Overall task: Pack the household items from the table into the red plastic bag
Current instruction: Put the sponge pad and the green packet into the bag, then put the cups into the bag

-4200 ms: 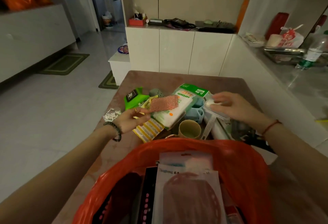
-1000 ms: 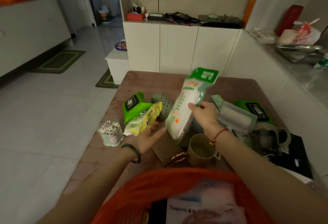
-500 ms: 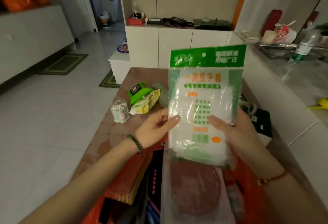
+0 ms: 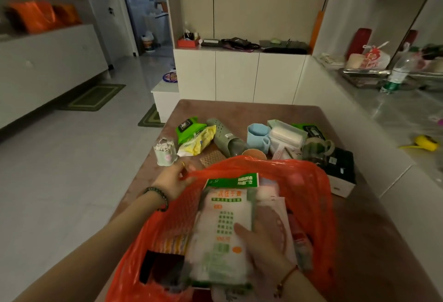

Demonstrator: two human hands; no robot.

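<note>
The red plastic bag [image 4: 309, 196] stands open at the near end of the brown table [image 4: 239, 112]. My left hand [image 4: 173, 180] pinches the bag's left rim and holds it open. My right hand [image 4: 260, 246] grips a green and white pack of disposable gloves [image 4: 223, 225] inside the bag, on top of other packets. Beyond the bag lie a green wipes pack [image 4: 188, 128], a yellow pack [image 4: 197, 141], a cotton swab jar [image 4: 165, 150], a grey-green perforated holder [image 4: 224, 137], a blue cup [image 4: 257, 136], a lint roller pack [image 4: 286, 135] and tape rolls [image 4: 316, 148].
A black and white box [image 4: 341, 172] sits at the table's right edge. A white half wall and a counter with a bottle [image 4: 399, 71] run along the right. White cabinets [image 4: 237, 76] stand behind the table. Tiled floor lies to the left.
The glove pack came off the table, was held up in both hands, and now sits down in the bag. My left hand let go of it and took the bag's rim.
</note>
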